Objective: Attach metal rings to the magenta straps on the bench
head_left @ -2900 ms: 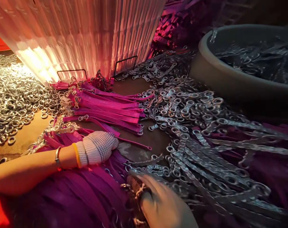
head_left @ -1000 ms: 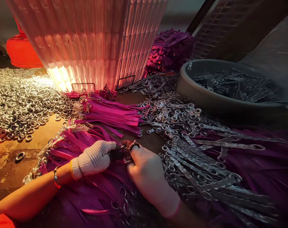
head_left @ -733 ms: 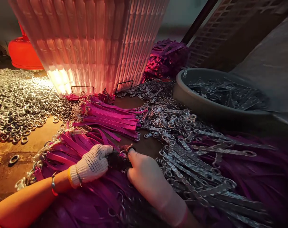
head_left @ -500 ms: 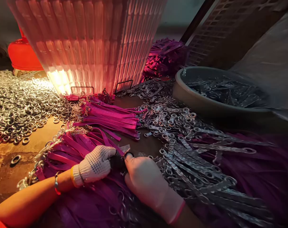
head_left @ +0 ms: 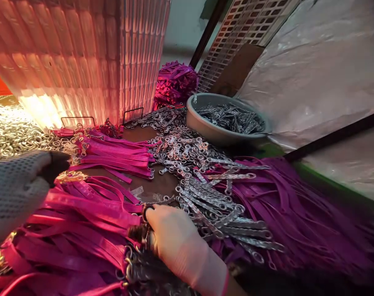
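Note:
My left hand [head_left: 20,191], in a dotted white glove with dark fingertips, is raised at the left edge, blurred and large. Its thumb and fingers come close together; whether anything lies between them is unclear. My right hand [head_left: 177,242], in a plain pale glove, is closed on a dark ring [head_left: 145,212] at the lower middle. Magenta straps [head_left: 82,213] with metal rings spread out left of it. Just to its right lie silvery metal strips with ringed ends [head_left: 202,205].
A grey basin [head_left: 202,125] of metal strips stands at the back right. Ribbed translucent crates [head_left: 97,61] rise at the back left beside metal rings [head_left: 17,127]. More magenta straps [head_left: 285,205] lie at the right, near plastic sheeting [head_left: 325,74].
My left hand has parted from my right and moved left, towards the camera. The view has swung right, showing more of the basin and sheeting. My right hand remains closed on the ring.

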Demonstrator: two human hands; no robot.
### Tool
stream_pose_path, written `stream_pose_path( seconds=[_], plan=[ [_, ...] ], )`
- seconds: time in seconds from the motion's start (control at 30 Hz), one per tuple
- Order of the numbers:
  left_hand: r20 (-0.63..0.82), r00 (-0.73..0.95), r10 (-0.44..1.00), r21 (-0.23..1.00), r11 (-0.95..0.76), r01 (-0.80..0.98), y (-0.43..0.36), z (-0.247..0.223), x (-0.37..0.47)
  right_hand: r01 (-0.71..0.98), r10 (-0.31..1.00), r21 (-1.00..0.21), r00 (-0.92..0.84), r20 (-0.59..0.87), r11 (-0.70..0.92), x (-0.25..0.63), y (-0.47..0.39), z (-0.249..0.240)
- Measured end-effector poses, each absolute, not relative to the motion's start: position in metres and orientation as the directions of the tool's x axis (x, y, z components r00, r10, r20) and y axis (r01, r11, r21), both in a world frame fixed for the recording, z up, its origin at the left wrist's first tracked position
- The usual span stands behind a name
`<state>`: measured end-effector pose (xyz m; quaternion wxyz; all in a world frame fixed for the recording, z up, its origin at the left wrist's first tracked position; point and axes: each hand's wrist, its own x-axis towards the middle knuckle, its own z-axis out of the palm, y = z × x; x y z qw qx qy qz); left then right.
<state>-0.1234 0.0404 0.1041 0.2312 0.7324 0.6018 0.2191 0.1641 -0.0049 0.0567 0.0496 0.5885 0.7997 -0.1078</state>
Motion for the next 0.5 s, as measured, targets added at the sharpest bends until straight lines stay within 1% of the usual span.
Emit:
stream_pose_path(
  seconds=[0.03,0.07,0.1,0.13,0.17,0.2,0.23,0.3,0.4,0.5],
  plan=[
    [0.05,0.092,0.994,0.646,-0.103,0.756,0.04,0.099,-0.109,0.941,0.917,-0.108,-0.338,-0.211,0.322,0.169,-0.001,0.056],
    [-0.035,0.108,0.994,0.738,-0.047,0.673,0.039,0.092,-0.092,0.938,0.916,-0.092,-0.346,-0.203,0.334,0.176,0.004,0.055],
    [-0.156,0.183,0.971,0.847,0.036,0.531,0.039,0.083,-0.075,0.949,0.93,-0.064,-0.315,-0.188,0.308,0.186,0.01,0.052],
    [-0.271,0.278,0.922,0.923,0.166,0.348,0.038,0.073,-0.059,0.967,0.951,-0.031,-0.255,-0.174,0.254,0.196,0.018,0.047],
    [-0.342,0.377,0.861,0.939,0.299,0.169,0.038,0.062,-0.046,0.986,0.975,0.02,-0.159,-0.157,0.164,0.208,0.026,0.04],
    [-0.385,0.445,0.809,0.908,0.419,0.023,0.038,0.051,-0.036,0.994,0.986,0.085,-0.053,-0.158,0.067,0.219,0.034,0.033],
    [-0.412,0.493,0.766,0.854,0.513,-0.085,0.038,0.041,-0.03,0.989,0.986,0.145,0.015,-0.169,0.009,0.229,0.042,0.024],
    [-0.436,0.566,0.7,0.747,0.632,-0.206,0.039,0.027,-0.027,0.98,0.976,0.197,0.071,-0.208,-0.029,0.243,0.053,0.008],
    [-0.442,0.641,0.628,0.636,0.723,-0.269,0.04,0.02,-0.034,0.98,0.964,0.201,0.066,-0.257,-0.013,0.248,0.059,-0.008],
    [-0.477,0.642,0.6,0.599,0.757,-0.261,0.04,0.023,-0.037,0.981,0.967,0.19,0.087,-0.24,-0.041,0.247,0.058,-0.011]
  ],
)
